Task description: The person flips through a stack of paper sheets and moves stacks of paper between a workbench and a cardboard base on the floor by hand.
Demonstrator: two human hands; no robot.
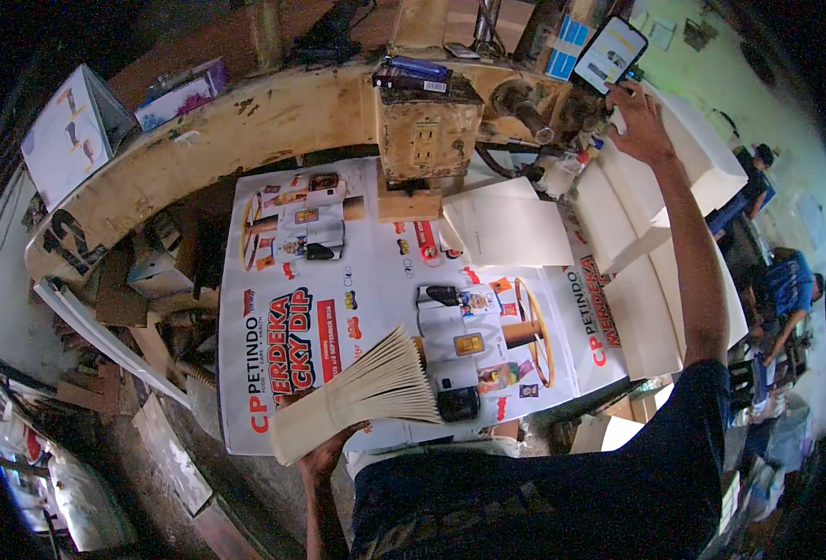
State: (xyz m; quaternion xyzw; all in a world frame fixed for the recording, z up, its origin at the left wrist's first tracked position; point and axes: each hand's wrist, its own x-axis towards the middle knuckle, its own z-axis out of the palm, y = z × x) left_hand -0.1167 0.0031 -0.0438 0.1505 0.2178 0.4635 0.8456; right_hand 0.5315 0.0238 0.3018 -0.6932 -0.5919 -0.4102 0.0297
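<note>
Nearest us, our left hand (324, 457) grips a fanned stack of cream sheets (366, 392) from below, held over the printed poster (375, 308) covering the table. Further right, loose white sheets (506, 229) lie by the worn press block (429, 135). At far right, our right hand (639, 126) is closed around a lit phone (609, 54) above stacked white boards (674, 280).

Looking down from the head at close range onto a printed poster (375, 280) covering the workbench (245, 121) — fisheye bending the edges, forearms entering from the lower rim, facing forward toward a press block (429, 135) — only one view, nothing shared.
</note>
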